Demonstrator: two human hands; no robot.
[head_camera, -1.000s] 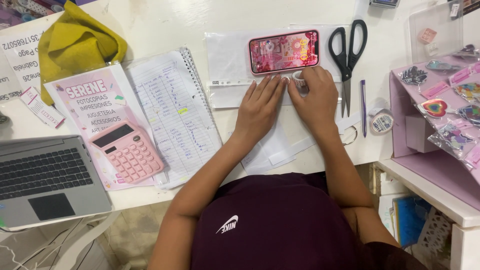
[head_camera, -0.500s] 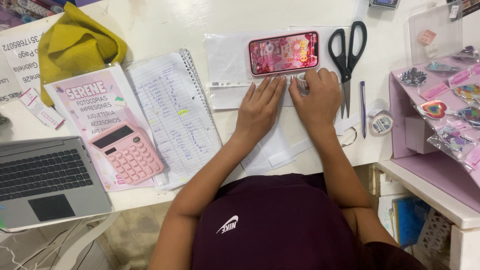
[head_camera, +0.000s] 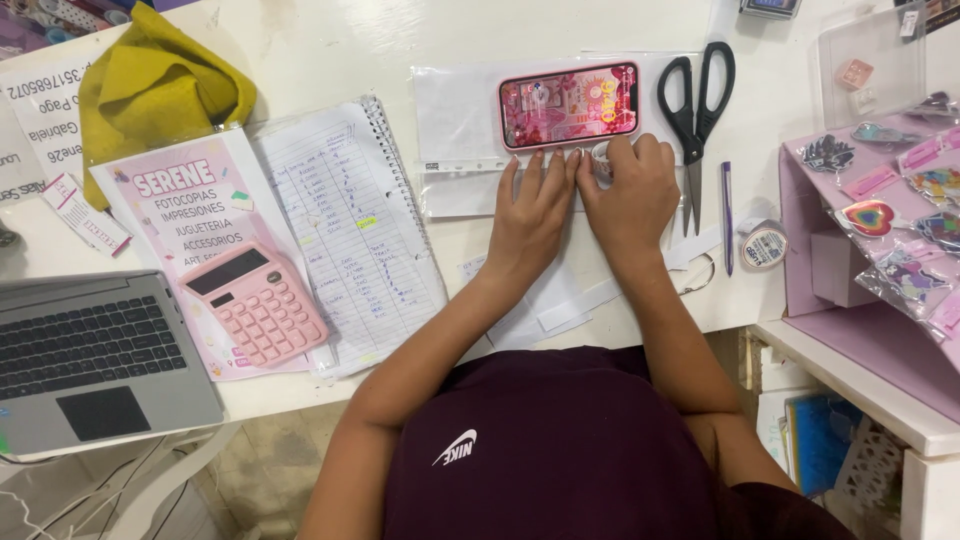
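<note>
Right hand (head_camera: 632, 185): curled over a small tape roll (head_camera: 601, 160), pinching it against the clear sleeve (head_camera: 455, 115) just below the phone (head_camera: 569, 104). Left hand (head_camera: 532, 205): open and flat, fingers together, pressing the sleeve and paper strips (head_camera: 575, 305) down, apparently to steady them. Scissors (head_camera: 694, 105): lying closed just right of the phone. Second tape roll (head_camera: 765, 244): near the table edge. Sticker packets (head_camera: 890, 215): clear, on a lilac stand. Left: notebook (head_camera: 345, 235), pink calculator (head_camera: 255, 303) on a pink flyer (head_camera: 175, 200).
</note>
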